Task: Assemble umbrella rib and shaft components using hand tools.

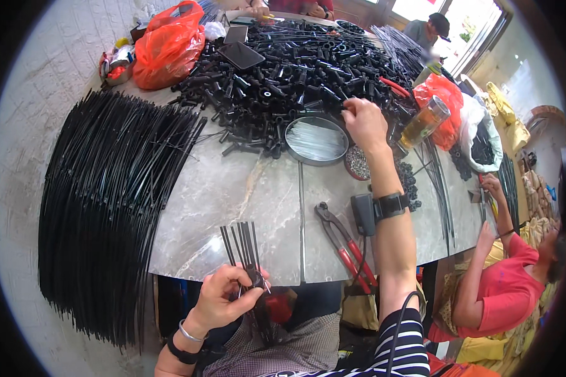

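My left hand (227,293) is closed round a small black hub piece with a bundle of thin black rods (246,242) standing up from it, above the table's near edge. Part of the hub is covered by my fingers. My right arm stretches forward across the table. At the pile of black tubular plastic parts (277,72), my right hand (366,125) has its fingers curled together; what they pinch, if anything, is hidden. Just left of that hand is a round tin (317,163) of fine pale pins. Under my right wrist sits a red bowl of small metal bits (357,164).
Red-handled cutters (346,245) lie near the front edge. A thick row of long black rods (107,207) covers the left side. A glass jar (426,122) and red bags (170,50) stand beyond. A co-worker in a red shirt (500,286) works at the right.
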A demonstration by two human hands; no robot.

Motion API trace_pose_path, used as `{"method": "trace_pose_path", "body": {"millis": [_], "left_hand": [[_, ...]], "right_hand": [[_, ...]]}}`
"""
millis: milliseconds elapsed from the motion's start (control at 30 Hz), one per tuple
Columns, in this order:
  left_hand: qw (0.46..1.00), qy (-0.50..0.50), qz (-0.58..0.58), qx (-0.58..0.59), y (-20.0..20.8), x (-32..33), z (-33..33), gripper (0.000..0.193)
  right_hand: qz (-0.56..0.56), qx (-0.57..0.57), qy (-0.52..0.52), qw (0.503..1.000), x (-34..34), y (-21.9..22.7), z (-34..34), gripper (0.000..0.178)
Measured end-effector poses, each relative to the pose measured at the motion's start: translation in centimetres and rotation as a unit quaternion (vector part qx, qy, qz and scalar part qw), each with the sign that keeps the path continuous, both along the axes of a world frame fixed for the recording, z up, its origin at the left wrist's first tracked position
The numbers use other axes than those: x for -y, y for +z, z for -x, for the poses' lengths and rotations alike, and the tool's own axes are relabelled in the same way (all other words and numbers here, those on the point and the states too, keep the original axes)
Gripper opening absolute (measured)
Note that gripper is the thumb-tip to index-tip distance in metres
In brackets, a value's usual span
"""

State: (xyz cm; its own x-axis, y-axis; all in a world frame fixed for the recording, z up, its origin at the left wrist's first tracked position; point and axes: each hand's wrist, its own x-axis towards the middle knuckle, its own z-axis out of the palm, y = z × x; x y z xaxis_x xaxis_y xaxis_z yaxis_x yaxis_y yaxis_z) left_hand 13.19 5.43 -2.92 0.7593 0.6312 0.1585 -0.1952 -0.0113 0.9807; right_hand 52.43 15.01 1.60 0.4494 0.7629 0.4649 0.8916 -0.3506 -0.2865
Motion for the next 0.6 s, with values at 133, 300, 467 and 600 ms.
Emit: {"method": "trace_pose_path", "body": {"millis": [133,300,467,600], "left_hand": [[1.0,0.001,-0.009,0.007,0.0,0.0,-0.4,0.029],[1.0,0.001,-0.005,0.001,0.1,0.6,-0.8,0.03],[1.0,0.011,-0.009,-0.027,0.3,1.1,-0.2,0.028],[1.0,0.011,-0.009,-0.014,0.5,1.4,-0.5,0.027]], "right_hand": [[-0.033,0.021,0.136,0.99,-2.9,-0.1,3.3,0.015],[-0.146,0.102,0.022,0.984,-5.6,-0.5,3.2,0.016],[0.039,0.016,-0.089,0.995,-4.8,-0.2,1.0,0.027],[-0.078,-0.061,-0.02,0.995,-4.1,-1.3,-0.9,0.027]]}}
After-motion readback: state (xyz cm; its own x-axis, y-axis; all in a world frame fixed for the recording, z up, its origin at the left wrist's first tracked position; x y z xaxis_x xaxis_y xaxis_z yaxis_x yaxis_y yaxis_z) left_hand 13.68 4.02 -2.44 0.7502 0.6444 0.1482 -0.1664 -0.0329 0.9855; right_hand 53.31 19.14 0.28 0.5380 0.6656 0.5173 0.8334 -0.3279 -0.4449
